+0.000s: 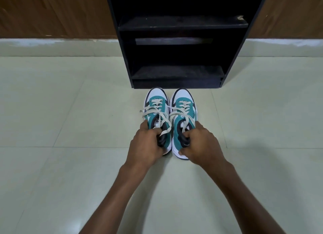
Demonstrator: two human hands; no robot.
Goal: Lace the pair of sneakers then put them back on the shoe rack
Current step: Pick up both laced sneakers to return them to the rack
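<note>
Two teal, white and black sneakers stand side by side on the floor, toes pointing at the black shoe rack. My left hand grips the heel collar of the left sneaker. My right hand grips the heel collar of the right sneaker. Cream laces run through the eyelets of both shoes, and loose ends drape over the sides. The heels are hidden under my hands.
The rack has a bare lower shelf and an upper shelf, both dark. It stands against a brown wood-grain wall. Pale green floor tiles spread around the shoes on every side.
</note>
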